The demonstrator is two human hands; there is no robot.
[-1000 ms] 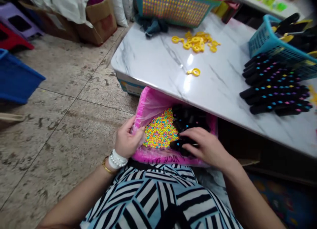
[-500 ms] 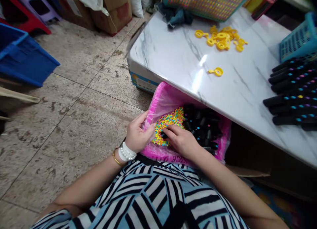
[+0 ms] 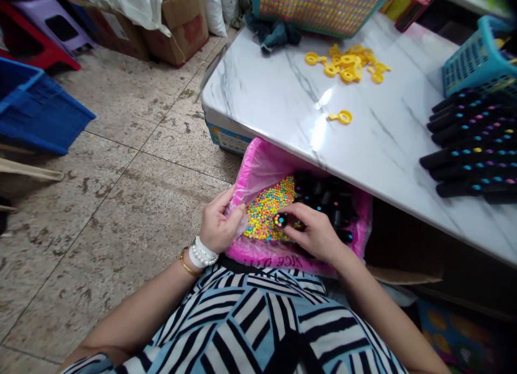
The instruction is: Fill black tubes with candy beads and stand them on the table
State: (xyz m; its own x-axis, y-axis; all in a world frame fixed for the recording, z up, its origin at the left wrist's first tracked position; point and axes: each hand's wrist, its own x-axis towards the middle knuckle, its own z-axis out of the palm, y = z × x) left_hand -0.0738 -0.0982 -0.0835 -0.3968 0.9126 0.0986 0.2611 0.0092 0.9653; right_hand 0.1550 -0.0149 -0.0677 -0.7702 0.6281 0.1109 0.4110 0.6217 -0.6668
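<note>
- The right hand (image 3: 317,231) has its thumb and forefinger curved around a small black cylindrical piece (image 3: 280,220), closed only to that piece's width; coloured beads show at its end facing the camera.
- That piece is over a heap of small round beads (image 3: 260,215) in yellow, pink and blue; whether it touches them cannot be told.
- The left hand (image 3: 218,223) is closed on the near-left rim of a pink tub lined with clear film (image 3: 243,180), thumb inside, fingers outside.
- Within the tub, the beads lie left, and more black cylindrical pieces (image 3: 323,193) lie right, some bearing coloured dots.
- The tub sits at the person's lap, partly beneath the edge of a white marble-patterned table (image 3: 266,88).
- On the table, one yellow plastic ring with a tab (image 3: 349,117) lies apart from a yellow pile (image 3: 357,61).
- Farther right, black dotted rods (image 3: 472,158) lie in rows beside a light-blue lattice basket (image 3: 464,64).
</note>
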